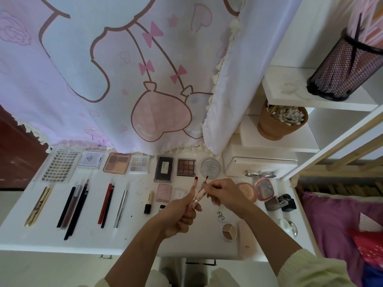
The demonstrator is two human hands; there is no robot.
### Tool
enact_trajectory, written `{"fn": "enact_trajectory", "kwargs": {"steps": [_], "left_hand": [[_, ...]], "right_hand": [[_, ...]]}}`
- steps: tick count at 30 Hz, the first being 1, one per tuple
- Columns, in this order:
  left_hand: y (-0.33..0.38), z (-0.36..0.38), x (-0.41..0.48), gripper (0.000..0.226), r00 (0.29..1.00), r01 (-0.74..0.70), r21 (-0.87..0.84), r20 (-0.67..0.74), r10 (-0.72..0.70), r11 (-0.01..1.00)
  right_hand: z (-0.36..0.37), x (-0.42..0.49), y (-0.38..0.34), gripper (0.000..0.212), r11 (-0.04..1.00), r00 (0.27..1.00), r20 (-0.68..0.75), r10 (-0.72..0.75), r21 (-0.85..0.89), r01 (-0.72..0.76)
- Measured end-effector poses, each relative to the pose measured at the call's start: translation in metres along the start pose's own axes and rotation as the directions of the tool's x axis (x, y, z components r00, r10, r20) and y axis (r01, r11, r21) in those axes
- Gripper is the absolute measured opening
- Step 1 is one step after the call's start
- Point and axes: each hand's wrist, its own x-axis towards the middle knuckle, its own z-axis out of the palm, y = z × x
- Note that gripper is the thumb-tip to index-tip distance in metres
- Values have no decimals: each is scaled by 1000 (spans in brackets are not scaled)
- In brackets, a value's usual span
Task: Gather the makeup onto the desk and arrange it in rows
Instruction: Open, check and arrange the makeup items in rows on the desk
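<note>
Head view: above the near middle of the white surface, the left hand curls its fingers round the lower end of a lip gloss, thumb raised. The right hand pinches the upper end, where a thin dark-tipped wand sticks out. Just right of them lies a round three-shade pot. To the left, pencils lie in a row beside a gold tube. Farther back, a lash tray and eyeshadow palettes line up below a pink curtain.
</note>
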Motion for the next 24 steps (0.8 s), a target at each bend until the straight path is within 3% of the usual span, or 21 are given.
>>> {"fn": "enact_trajectory", "kwargs": {"steps": [5,8,11,16,20,24], "left_hand": [[-1,-2,0,54,999,-54,103,4,54,993],[0,-1,-2,56,996,-83,199,-9,87,976],[2,-3,-5,36,988,-141,356,-9,154,924],[4,-7,-7,32,964,-243,487,23,266,839],[4,-11,-4,23,943,-295,635,73,325,714],[3,-10,2,22,934,-317,770,151,325,554]], "right_hand": [[-12,-1,-3,19,999,990,129,51,13,-53],[-20,0,-6,17,997,979,194,64,-56,-55],[-29,2,-9,13,988,969,239,62,-155,-26],[-35,-2,-19,23,937,950,304,73,-346,38],[-33,-1,-20,20,824,951,299,81,-556,105],[-23,-3,-18,19,590,971,240,13,-786,186]]}}
